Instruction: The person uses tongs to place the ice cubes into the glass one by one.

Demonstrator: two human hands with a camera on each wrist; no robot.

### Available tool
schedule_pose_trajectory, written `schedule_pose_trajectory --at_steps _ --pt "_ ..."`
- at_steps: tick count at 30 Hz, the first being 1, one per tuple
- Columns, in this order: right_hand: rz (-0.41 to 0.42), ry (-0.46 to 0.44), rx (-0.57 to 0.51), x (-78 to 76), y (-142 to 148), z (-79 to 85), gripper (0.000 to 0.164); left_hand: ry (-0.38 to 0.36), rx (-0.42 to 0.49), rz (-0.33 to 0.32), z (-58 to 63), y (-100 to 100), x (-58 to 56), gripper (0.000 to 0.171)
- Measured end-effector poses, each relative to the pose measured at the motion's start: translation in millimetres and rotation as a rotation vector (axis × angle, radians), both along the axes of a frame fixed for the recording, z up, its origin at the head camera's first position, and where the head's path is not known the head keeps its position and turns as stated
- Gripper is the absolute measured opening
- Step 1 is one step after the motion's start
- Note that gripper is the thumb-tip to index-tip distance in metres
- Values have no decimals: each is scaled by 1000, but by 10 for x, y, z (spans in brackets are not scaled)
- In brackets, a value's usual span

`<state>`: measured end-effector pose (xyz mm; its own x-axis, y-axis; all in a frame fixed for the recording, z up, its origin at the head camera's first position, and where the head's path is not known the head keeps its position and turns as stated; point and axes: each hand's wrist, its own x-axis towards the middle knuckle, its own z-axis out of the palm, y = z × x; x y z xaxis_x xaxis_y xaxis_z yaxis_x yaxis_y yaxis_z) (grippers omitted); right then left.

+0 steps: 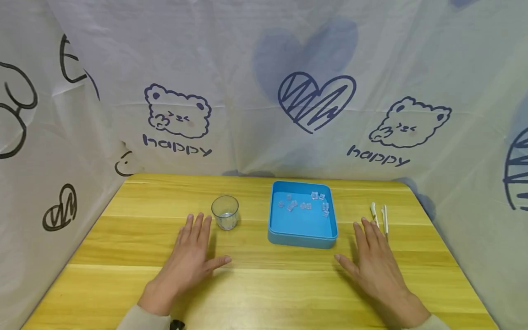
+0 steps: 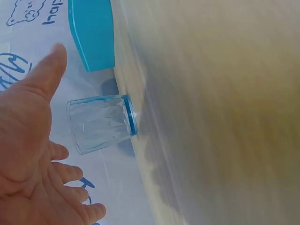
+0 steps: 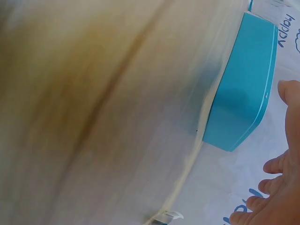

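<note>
My left hand [image 1: 189, 256] is held palm down with fingers straight and thumb out, nearest to a clear glass [image 1: 225, 213] that stands upright on the wooden table. In the left wrist view the same glass [image 2: 101, 123] appears beyond the palm. On the right, my other hand [image 1: 375, 263] has its fingers extended and holds nothing. Its fingertips overlap the lower end of white tongs [image 1: 385, 220] in the head view. A blue square tray [image 1: 303, 240] between the hands contains several small clear cubes [image 1: 294, 203]. Its side wall [image 3: 243, 84] shows in the right wrist view.
The yellow wood-grain table [image 1: 264, 293] reaches back to a white cloth [image 1: 247, 91] printed with hearts and bear faces. More of this cloth hangs along the left and right sides. A small dark object [image 1: 177, 324] shows beside the left sleeve [image 1: 144, 319].
</note>
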<state>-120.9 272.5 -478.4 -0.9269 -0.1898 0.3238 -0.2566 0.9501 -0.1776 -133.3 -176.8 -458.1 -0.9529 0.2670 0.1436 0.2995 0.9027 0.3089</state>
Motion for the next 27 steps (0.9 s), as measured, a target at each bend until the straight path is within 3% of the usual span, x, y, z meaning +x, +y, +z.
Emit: schedule_pose_trajectory --at_steps 6,15,22,27 --pt "-8 97 -62 -5 -2 9 81 -11 110 25 -26 41 -124 109" --pt "-21 332 -144 -25 34 -1 39 -130 356 192 -61 77 -398 110" --pt "-94 328 -144 -77 127 -18 27 -98 371 195 -108 54 -646 107" --pt "-149 276 -126 -135 233 -32 29 -137 366 169 -150 37 -752 109"
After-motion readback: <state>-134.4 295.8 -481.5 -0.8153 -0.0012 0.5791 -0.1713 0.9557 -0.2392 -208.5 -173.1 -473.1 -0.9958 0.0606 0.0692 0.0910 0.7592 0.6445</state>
